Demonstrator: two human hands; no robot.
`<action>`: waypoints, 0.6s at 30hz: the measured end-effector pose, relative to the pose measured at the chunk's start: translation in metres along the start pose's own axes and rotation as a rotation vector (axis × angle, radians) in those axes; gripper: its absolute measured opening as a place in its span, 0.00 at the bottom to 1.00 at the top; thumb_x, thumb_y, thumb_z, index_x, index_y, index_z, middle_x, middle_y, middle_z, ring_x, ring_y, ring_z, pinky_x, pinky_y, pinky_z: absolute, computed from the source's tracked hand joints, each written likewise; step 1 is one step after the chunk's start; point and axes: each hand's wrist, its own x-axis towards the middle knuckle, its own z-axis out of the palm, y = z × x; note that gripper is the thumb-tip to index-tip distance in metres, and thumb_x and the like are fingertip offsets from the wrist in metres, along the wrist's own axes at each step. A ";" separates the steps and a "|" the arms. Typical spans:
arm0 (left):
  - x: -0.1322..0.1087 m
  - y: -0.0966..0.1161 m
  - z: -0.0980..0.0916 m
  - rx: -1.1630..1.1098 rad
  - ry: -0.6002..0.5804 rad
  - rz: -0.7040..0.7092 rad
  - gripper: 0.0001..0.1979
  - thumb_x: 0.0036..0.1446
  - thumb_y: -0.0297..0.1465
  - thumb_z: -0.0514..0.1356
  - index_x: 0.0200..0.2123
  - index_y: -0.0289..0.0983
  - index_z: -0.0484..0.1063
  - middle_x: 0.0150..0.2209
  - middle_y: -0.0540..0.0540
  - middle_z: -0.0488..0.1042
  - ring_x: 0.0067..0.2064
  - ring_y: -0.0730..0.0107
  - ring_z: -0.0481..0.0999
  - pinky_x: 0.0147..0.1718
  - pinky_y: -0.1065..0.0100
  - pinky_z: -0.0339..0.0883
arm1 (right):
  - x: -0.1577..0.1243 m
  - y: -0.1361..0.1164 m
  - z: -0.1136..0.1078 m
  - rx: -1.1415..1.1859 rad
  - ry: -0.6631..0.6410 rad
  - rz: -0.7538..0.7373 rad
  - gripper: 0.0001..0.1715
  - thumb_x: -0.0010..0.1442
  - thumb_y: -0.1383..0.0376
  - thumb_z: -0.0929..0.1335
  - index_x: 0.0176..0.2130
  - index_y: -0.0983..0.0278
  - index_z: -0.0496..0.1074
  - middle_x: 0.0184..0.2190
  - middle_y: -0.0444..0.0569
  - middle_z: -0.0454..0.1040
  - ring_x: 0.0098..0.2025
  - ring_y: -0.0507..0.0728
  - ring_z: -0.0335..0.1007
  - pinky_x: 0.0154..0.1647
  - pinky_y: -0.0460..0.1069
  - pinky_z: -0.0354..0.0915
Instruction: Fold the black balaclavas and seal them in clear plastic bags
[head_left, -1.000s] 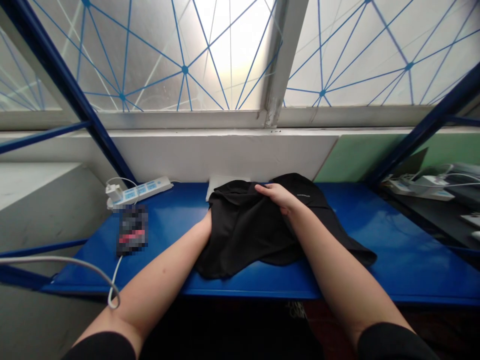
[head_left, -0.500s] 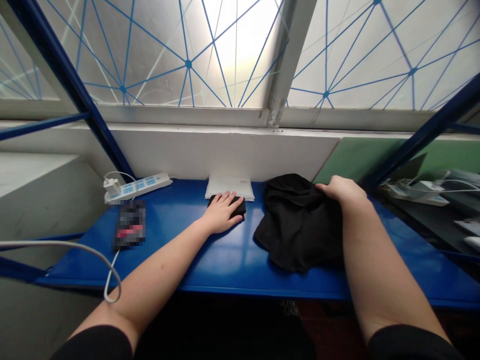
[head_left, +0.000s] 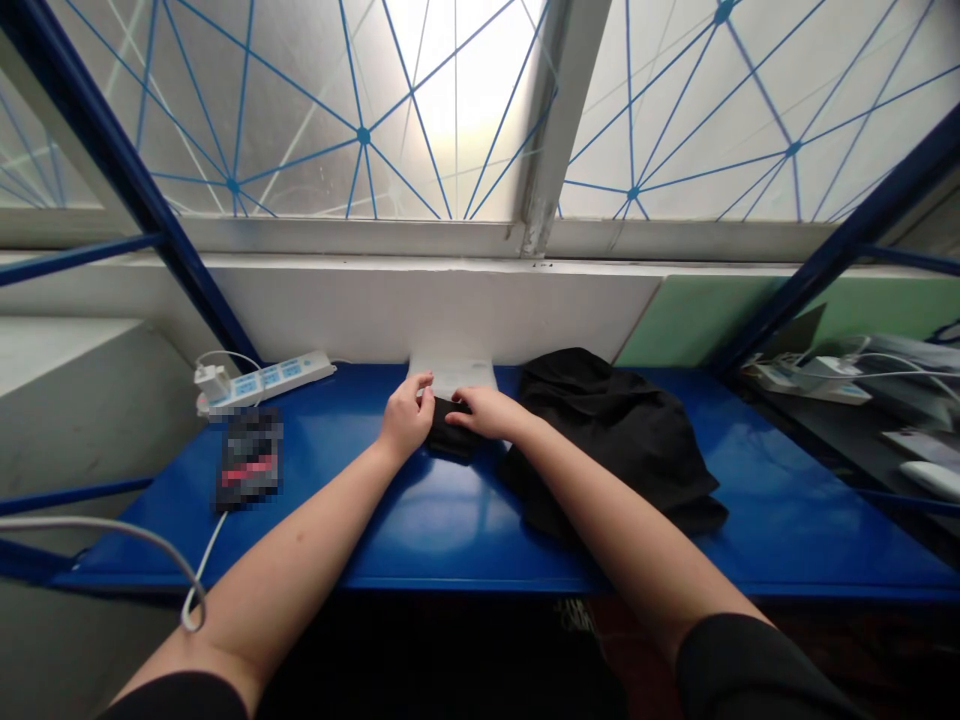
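Note:
A small flat black object [head_left: 452, 441], like a folded pouch or case, lies on the blue desk top. My left hand [head_left: 406, 418] is at its left end, fingers curled and thumb against its edge. From the right, my right hand [head_left: 489, 412] reaches in with bent fingers gripping its top and far side; the exact grip is partly hidden. Behind both hands sits a flat white packet [head_left: 454, 370]. A crumpled black cloth [head_left: 622, 430], perhaps a garment, lies to the right, partly under my right forearm.
On the left of the blue desk [head_left: 330, 540] are a white power strip [head_left: 270, 380] and a blurred-out phone-like item [head_left: 250, 460] with a cable. Blue metal posts [head_left: 127, 190] slant up at both sides. Cables and a white mouse [head_left: 930, 478] lie at far right.
My right hand has let go of the black cloth and moved left to the small black object. My left hand has gone from lying flat on it to curling at its left end.

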 end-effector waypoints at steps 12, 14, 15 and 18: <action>0.018 -0.034 0.003 0.410 -0.355 -0.033 0.14 0.63 0.36 0.58 0.48 0.42 0.79 0.45 0.42 0.79 0.51 0.51 0.75 0.49 0.53 0.66 | -0.013 0.011 -0.002 0.662 -0.455 0.030 0.26 0.44 0.62 0.77 0.45 0.61 0.77 0.35 0.42 0.80 0.38 0.57 0.77 0.38 0.48 0.71; 0.017 -0.030 0.002 0.387 -0.357 -0.033 0.11 0.63 0.33 0.57 0.41 0.41 0.80 0.40 0.42 0.79 0.47 0.55 0.76 0.46 0.57 0.67 | -0.018 0.015 0.004 0.920 -0.388 0.109 0.29 0.45 0.60 0.78 0.47 0.62 0.75 0.39 0.46 0.81 0.40 0.59 0.78 0.42 0.51 0.72; 0.017 -0.029 0.001 0.358 -0.360 -0.030 0.10 0.62 0.32 0.57 0.37 0.40 0.80 0.38 0.43 0.78 0.44 0.57 0.77 0.43 0.60 0.67 | -0.019 0.017 0.008 1.010 -0.340 0.145 0.30 0.45 0.59 0.78 0.48 0.63 0.75 0.40 0.48 0.81 0.40 0.59 0.78 0.43 0.52 0.73; 0.016 -0.025 -0.001 0.255 -0.313 -0.002 0.09 0.60 0.29 0.56 0.32 0.39 0.77 0.34 0.44 0.74 0.37 0.63 0.75 0.38 0.64 0.68 | -0.014 0.021 0.019 1.099 -0.156 0.161 0.33 0.47 0.54 0.78 0.49 0.64 0.74 0.42 0.53 0.80 0.41 0.60 0.79 0.45 0.54 0.73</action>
